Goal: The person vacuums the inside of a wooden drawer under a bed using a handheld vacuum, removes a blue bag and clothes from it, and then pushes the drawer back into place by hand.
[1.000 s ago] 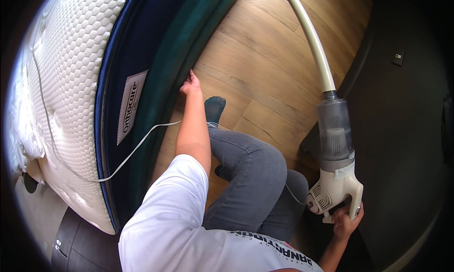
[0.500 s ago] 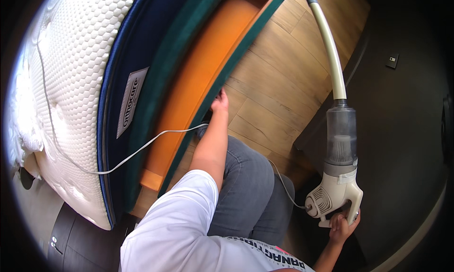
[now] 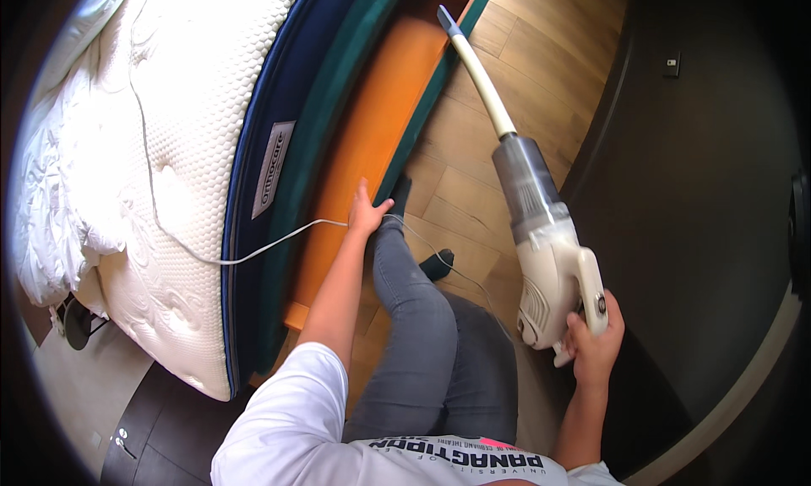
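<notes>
My right hand [image 3: 596,342] is wrapped around the handle of a cream handheld vacuum cleaner [image 3: 545,271]. Its long tube [image 3: 483,85] slants up and leftward, ending in a grey crevice nozzle [image 3: 447,20] over the far end of a pulled-out drawer. That drawer [image 3: 372,123] has an orange inside and a green padded front [image 3: 425,89]. With fingers spread and thumb apart, my left hand [image 3: 367,213] is at the near part of the drawer front; whether it rests on the edge I cannot tell. A white cord [image 3: 291,234] passes close to it.
On the left stands a bed with a white quilted mattress [image 3: 194,123], blue-edged, above a green base [image 3: 338,89]. Rumpled white bedding [image 3: 63,220] covers its far left. My legs [image 3: 414,309] are over the wood floor [image 3: 473,165]. A dark surface with a socket [image 3: 672,65] lies right.
The vacuum has swung left, bringing its nozzle from beyond the drawer to over its far end. My left hand has shifted from outside the drawer front to its top edge, fingers spreading.
</notes>
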A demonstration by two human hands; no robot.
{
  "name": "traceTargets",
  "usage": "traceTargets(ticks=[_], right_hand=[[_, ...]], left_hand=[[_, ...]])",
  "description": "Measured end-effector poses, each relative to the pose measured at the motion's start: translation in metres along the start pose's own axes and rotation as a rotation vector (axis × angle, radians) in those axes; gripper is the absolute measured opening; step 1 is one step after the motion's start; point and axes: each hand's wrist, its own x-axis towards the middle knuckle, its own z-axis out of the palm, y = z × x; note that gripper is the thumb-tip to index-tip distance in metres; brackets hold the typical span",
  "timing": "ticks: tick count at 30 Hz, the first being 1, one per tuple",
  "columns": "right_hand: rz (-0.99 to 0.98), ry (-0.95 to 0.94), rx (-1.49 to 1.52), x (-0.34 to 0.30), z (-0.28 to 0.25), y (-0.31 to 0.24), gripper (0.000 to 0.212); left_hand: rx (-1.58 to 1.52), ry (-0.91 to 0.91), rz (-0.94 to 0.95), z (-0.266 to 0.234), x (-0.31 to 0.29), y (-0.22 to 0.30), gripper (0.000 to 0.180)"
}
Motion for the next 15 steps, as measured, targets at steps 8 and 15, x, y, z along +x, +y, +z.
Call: traceTargets(ticks=[8, 15], right_hand=[[0.026, -0.010, -0.009, -0.023, 0.027, 0.019, 0.020], [0.037, 0.077, -0.144, -0.046, 0.039, 0.041, 0.017]], left_hand=[[0.093, -0.428, -0.101, 0.012, -0.013, 0.028, 0.069], [0.082, -0.422, -0.173, 0.039, -0.040, 0.062, 0.066]])
